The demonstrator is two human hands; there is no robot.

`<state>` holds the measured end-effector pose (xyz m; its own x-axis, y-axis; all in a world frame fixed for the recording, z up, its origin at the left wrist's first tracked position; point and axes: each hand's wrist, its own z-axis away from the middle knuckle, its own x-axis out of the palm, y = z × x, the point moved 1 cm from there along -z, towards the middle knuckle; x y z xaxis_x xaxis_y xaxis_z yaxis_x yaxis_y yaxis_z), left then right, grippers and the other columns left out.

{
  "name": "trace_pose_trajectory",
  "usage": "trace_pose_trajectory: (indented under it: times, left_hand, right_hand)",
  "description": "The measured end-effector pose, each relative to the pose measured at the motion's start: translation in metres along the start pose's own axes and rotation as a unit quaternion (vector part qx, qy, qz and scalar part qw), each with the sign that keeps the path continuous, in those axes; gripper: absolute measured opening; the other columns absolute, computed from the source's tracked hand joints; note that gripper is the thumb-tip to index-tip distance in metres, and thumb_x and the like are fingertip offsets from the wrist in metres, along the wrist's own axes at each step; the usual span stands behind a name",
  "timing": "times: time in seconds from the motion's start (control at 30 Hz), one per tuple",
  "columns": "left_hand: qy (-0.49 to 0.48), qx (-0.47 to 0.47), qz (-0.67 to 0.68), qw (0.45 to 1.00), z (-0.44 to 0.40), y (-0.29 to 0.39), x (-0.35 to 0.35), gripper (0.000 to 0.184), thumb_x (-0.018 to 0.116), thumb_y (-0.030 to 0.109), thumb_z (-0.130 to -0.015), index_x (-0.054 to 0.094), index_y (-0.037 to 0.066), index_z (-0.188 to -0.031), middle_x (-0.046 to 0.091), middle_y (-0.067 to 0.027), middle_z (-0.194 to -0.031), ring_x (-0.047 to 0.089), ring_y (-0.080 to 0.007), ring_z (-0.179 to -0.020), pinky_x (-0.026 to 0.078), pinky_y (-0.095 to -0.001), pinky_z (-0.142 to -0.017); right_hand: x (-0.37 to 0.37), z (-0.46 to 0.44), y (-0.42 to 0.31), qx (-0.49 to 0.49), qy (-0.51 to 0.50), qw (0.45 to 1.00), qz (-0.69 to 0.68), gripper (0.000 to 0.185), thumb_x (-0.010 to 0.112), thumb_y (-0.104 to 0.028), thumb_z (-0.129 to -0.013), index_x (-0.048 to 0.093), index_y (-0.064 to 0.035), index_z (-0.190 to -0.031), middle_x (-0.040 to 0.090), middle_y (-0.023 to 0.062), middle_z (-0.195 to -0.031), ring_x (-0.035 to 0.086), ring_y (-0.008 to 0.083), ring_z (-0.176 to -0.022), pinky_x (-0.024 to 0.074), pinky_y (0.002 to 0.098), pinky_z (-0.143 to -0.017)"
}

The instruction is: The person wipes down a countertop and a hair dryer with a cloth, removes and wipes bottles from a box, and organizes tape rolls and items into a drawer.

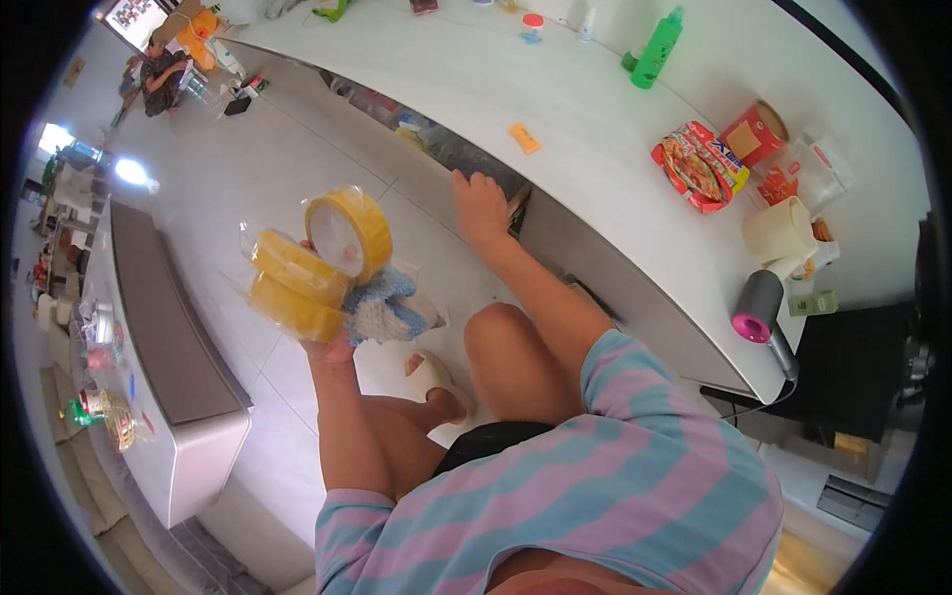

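My left hand [330, 349] is closed around a bundle of yellow tape rolls [297, 268], some in clear wrapping. One roll [375, 233] is turned so that its open ring shows. Against the rolls lies a fuzzy blue and white cloth-like thing [382, 302]; its kind is unclear, and most of the fingers are hidden behind the bundle. My right hand [482, 206] rests at the front edge of a pulled-out drawer [436, 159], fingers curled over it. Assorted packages inside the drawer are partly hidden under the counter.
On the white counter [595, 198] stand a green spray bottle [657, 48], a red noodle packet [697, 167], a paper roll [778, 230] and a hair dryer [761, 307]. An orange sachet [524, 138] lies near its edge. Another person [162, 79] sits far back left. A low cabinet [164, 317] stands left.
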<state>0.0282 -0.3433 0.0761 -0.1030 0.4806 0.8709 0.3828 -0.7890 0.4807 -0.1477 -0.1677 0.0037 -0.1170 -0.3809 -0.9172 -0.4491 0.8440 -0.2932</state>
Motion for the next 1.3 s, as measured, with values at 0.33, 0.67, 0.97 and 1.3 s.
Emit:
trace_pose_trajectory:
  times: [0.33, 0.67, 0.97, 1.3]
  left_hand:
    - [-0.001, -0.013, 0.029, 0.999, -0.01, -0.003, -0.004, 0.049, 0.058, 0.033, -0.085, 0.046, 0.01, -0.126, 0.05, -0.008, -0.127, 0.044, -0.0294, -0.118, 0.036, -0.0492, -0.1]
    - [0.0, -0.036, 0.033, 0.999, 0.014, 0.017, -0.014, 0.045, 0.057, 0.032, -0.086, 0.048, 0.009, -0.125, 0.052, -0.007, -0.124, 0.047, -0.0282, -0.115, 0.036, -0.0468, -0.1]
    - [-0.06, 0.009, 0.013, 0.998, 0.02, 0.039, -0.014, 0.044, 0.052, 0.03, -0.089, 0.047, 0.007, -0.126, 0.05, -0.0076, -0.127, 0.045, -0.0255, -0.118, 0.033, -0.0433, -0.103]
    - [0.023, 0.008, 0.038, 0.999, 0.025, 0.064, -0.057, 0.052, 0.052, 0.031, -0.085, 0.043, 0.005, -0.129, 0.047, -0.0142, -0.129, 0.042, -0.0322, -0.119, 0.031, -0.0476, -0.103]
  right_hand:
    - [-0.007, -0.012, 0.011, -0.009, -0.038, 0.997, -0.065, 0.032, 0.054, -0.009, -0.079, 0.052, -0.0039, -0.11, 0.055, 0.0148, -0.094, 0.056, 0.0287, -0.091, 0.0467, 0.0394, -0.077]
    - [0.028, -0.092, 0.024, -0.068, -0.227, 0.956, -0.176, 0.029, 0.056, -0.012, -0.077, 0.049, 0.0016, -0.101, 0.058, 0.0248, -0.1, 0.055, 0.0398, -0.097, 0.0448, 0.0424, -0.079]
    - [0.048, -0.036, -0.053, -0.086, -0.243, 0.948, -0.187, 0.023, 0.05, -0.004, -0.076, 0.05, -0.0004, -0.099, 0.059, 0.025, -0.092, 0.056, 0.0402, -0.091, 0.0448, 0.0451, -0.076]
    - [0.05, -0.002, -0.096, -0.06, -0.213, 0.955, -0.197, 0.026, 0.053, -0.009, -0.077, 0.05, 0.0005, -0.1, 0.061, 0.0238, -0.089, 0.058, 0.0402, -0.084, 0.0456, 0.0463, -0.074]
